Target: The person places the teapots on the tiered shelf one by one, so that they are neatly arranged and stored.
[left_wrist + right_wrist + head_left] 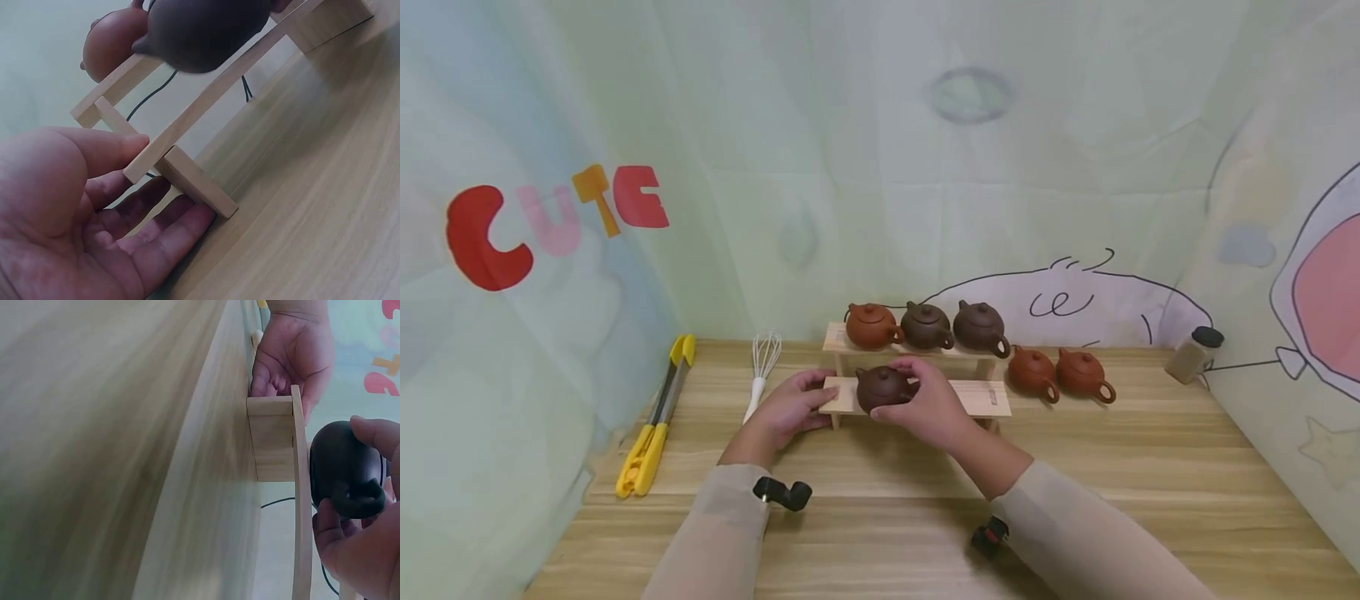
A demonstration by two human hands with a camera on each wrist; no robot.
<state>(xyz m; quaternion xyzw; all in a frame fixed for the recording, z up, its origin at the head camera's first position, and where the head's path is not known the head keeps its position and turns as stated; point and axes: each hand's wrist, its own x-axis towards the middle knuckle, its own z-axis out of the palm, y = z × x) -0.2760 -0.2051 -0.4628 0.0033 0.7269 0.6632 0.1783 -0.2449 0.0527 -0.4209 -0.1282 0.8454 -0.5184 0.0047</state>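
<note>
My right hand (929, 408) grips a dark brown teapot (880, 388) around its body, thumb on the near side and fingers behind. The teapot is upright over the lower tier of a two-step wooden stand (988, 400), toward its left part. In the right wrist view the teapot (340, 459) has its base right at the board, handle toward my palm. My left hand (793, 407) holds the left end of that lower board. The left wrist view shows the thumb on top of the board (206, 103) and the other fingers below, beside the leg (197, 181).
On the upper tier stand a red-brown teapot (871, 325) and two dark ones (927, 325) (979, 327). Two more red-brown teapots (1032, 372) (1081, 373) sit right of the stand. A whisk (763, 367), yellow-handled tongs (655, 421) and a black-capped jar (1195, 354) lie farther out.
</note>
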